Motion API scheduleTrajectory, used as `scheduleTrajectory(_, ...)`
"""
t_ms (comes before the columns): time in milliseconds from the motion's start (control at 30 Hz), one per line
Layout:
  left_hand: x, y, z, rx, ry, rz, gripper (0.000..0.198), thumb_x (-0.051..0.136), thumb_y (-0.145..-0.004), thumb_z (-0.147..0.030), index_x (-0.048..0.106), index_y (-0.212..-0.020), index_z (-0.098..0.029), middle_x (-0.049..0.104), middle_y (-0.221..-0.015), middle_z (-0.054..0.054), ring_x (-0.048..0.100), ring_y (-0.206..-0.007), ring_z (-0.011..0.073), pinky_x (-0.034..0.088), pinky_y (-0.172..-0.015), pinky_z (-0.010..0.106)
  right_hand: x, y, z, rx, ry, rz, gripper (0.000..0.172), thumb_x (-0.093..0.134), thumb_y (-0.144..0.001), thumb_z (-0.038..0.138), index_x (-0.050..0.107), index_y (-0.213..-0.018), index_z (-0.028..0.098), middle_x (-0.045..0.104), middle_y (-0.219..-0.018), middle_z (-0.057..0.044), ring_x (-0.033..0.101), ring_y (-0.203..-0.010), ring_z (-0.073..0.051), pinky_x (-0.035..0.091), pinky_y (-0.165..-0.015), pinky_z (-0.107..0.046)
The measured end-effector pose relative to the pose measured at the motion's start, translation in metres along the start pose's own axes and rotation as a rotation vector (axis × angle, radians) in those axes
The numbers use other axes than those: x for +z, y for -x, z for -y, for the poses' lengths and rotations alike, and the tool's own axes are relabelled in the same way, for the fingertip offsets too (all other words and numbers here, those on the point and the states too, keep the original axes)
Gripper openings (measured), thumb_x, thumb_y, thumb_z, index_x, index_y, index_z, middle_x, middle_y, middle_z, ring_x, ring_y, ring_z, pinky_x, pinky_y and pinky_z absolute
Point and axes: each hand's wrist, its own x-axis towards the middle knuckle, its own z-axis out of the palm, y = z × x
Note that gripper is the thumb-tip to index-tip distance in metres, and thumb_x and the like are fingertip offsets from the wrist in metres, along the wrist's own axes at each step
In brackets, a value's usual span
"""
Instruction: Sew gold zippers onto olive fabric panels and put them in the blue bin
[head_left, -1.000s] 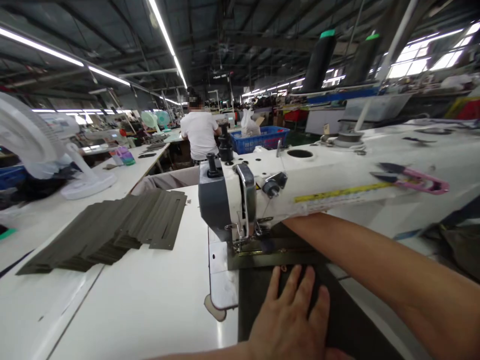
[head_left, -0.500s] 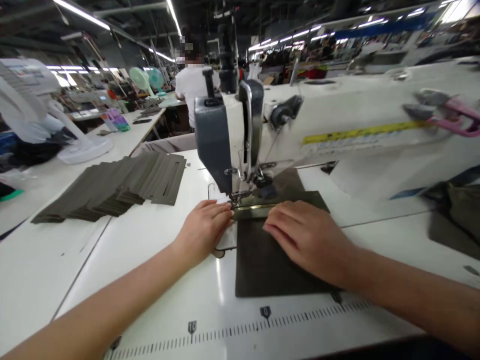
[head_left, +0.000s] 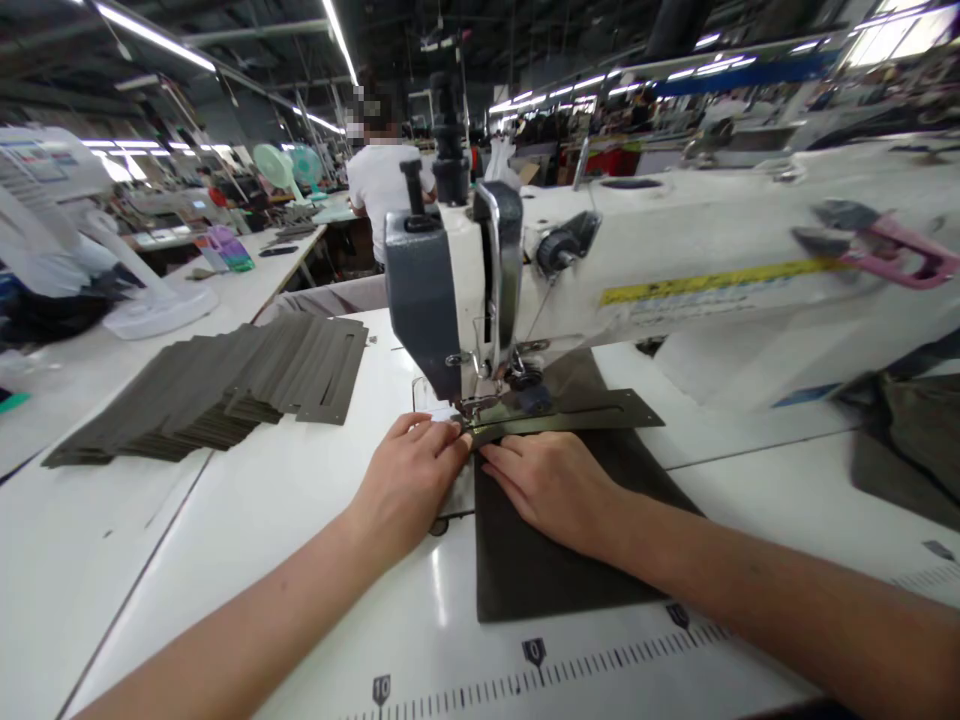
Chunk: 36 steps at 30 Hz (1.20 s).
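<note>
Left hand [head_left: 409,475] steadies the slotted olive strip [head_left: 570,420] under the presser foot [head_left: 480,405]; right hand [head_left: 547,485] lies flat, unclamped, fingers together, smoothing the olive fabric panel [head_left: 570,540] below.

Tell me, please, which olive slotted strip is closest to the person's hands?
The single strip at the sewing machine's presser foot, lying on a dark fabric panel, beside the left hand and right hand. The others overlap in a fanned stack on the table.
</note>
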Motion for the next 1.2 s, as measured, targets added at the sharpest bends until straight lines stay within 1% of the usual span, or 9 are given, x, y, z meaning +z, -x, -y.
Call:
scheduleTrajectory(100,-0.001,-0.002,-0.004,0.006,-0.066,0.035,0.022,0.040,-0.086,-0.011,0.057,-0.100,-0.012,0.061,-0.093,0.009,0.059,-0.086,0.0198,0.041,-0.087,0.039,-0.003,0.002,0.000,-0.059,0.032,-0.122,0.021,0.044,-0.087,0.017,0.065,-0.082,0.015,0.062,-0.071,-0.004,0.055,-0.063,-0.016,0.039,-0.061,-0.030)
scheduleTrajectory(167,-0.002,-0.004,-0.006,0.008,-0.083,0.030,0.020,0.040,-0.087,-0.011,0.058,-0.097,-0.012,0.061,-0.091,0.009,0.059,-0.085,0.0197,0.041,-0.088,0.039,-0.004,0.001,0.000,-0.030,0.098,-0.209,0.018,0.046,-0.084,0.015,0.064,-0.085,0.013,0.063,-0.078,-0.007,0.055,-0.075,-0.020,0.040,-0.069,-0.034)
scheduleTrajectory(200,-0.002,-0.004,-0.006,0.009,-0.087,0.026,0.020,0.040,-0.087,-0.012,0.058,-0.096,-0.012,0.061,-0.090,0.009,0.059,-0.085,0.0198,0.041,-0.088,0.039,-0.004,0.000,0.000,-0.007,0.112,-0.225,0.018,0.047,-0.083,0.014,0.064,-0.091,0.011,0.063,-0.086,-0.009,0.055,-0.082,-0.023,0.040,-0.075,-0.036)
scheduleTrajectory(300,-0.002,-0.005,-0.006,0.011,-0.093,0.023,0.020,0.041,-0.086,-0.011,0.059,-0.095,-0.011,0.061,-0.088,0.009,0.059,-0.084,0.0205,0.042,-0.087,0.040,0.000,-0.004,-0.001,0.022,0.054,-0.159,0.028,0.046,-0.083,0.015,0.058,-0.106,0.004,0.060,-0.106,-0.014,0.051,-0.096,-0.025,0.039,-0.085,-0.038)
scheduleTrajectory(400,-0.002,-0.005,-0.006,0.023,-0.091,0.002,0.020,0.041,-0.086,-0.010,0.060,-0.093,-0.011,0.060,-0.085,0.009,0.058,-0.081,0.0208,0.042,-0.086,0.040,0.001,-0.005,-0.002,0.030,-0.004,-0.083,0.029,0.044,-0.084,0.015,0.057,-0.108,0.004,0.057,-0.111,-0.015,0.050,-0.096,-0.024,0.040,-0.086,-0.038)
scheduleTrajectory(467,-0.002,-0.005,-0.007,0.032,-0.083,-0.016,0.021,0.040,-0.086,-0.012,0.060,-0.092,-0.011,0.060,-0.083,0.009,0.058,-0.080,0.0211,0.043,-0.084,0.040,0.000,-0.005,-0.003,0.036,-0.015,-0.065,0.029,0.044,-0.084,0.015,0.057,-0.107,0.005,0.056,-0.113,-0.015,0.049,-0.097,-0.024,0.040,-0.087,-0.038)
scheduleTrajectory(667,-0.002,-0.010,-0.007,0.045,-0.090,-0.040,0.021,0.040,-0.086,-0.013,0.062,-0.086,-0.010,0.060,-0.081,0.010,0.057,-0.079,0.0226,0.045,-0.080,0.039,-0.002,-0.005,-0.005,0.024,-0.004,-0.049,0.030,0.043,-0.085,0.017,0.056,-0.108,0.003,0.055,-0.114,-0.016,0.049,-0.098,-0.025,0.040,-0.086,-0.039)
scheduleTrajectory(867,-0.001,-0.013,-0.003,0.036,-0.091,-0.031,0.020,0.043,-0.084,-0.010,0.062,-0.081,-0.011,0.062,-0.079,0.009,0.058,-0.076,0.0210,0.045,-0.079,0.038,0.002,-0.010,-0.009,0.019,-0.016,-0.023,0.028,0.041,-0.084,0.015,0.057,-0.105,0.005,0.056,-0.111,-0.016,0.050,-0.100,-0.026,0.041,-0.085,-0.039)
scheduleTrajectory(1200,0.006,-0.012,-0.001,0.005,-0.073,-0.077,0.020,0.044,-0.085,-0.011,0.061,-0.076,-0.012,0.062,-0.077,0.008,0.059,-0.075,0.0194,0.046,-0.077,0.036,0.004,-0.013,-0.011,0.025,-0.046,-0.032,0.026,0.041,-0.084,0.014,0.058,-0.102,0.008,0.057,-0.107,-0.015,0.050,-0.100,-0.025,0.041,-0.085,-0.040)
